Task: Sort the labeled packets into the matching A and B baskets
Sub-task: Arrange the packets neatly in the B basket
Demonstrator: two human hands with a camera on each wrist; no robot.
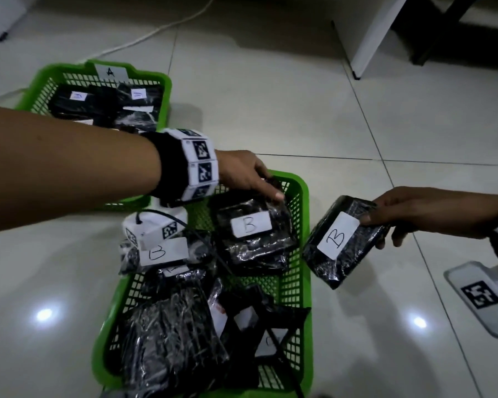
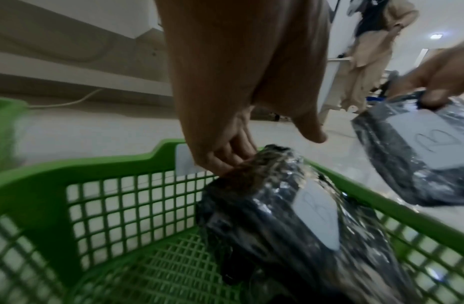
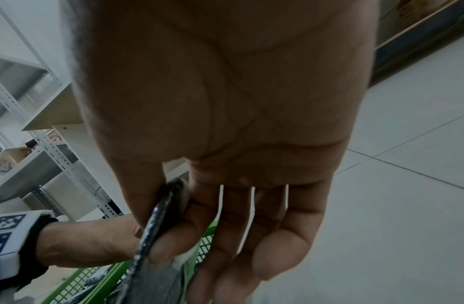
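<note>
The near green basket (image 1: 305, 202) holds several black wrapped packets with white B labels. My left hand (image 1: 266, 191) reaches over it; its fingers (image 2: 225, 158) curl on the far end of a tilted B packet (image 1: 250, 225) that leans inside the basket at its far right corner, while the thumb stands off it. My right hand (image 1: 374, 222) pinches another B packet (image 1: 339, 239) between thumb and forefinger (image 3: 158, 232), holding it just right of the basket above the floor. The second green basket (image 1: 164, 90), tagged A (image 1: 110, 72), sits at the far left with several packets inside.
The baskets stand on a pale tiled floor. A white cable (image 1: 156, 30) runs across the floor behind the A basket. A white furniture leg (image 1: 365, 47) stands at the back right. Metal shelving (image 3: 43, 123) and another person (image 2: 368, 51) are in the background.
</note>
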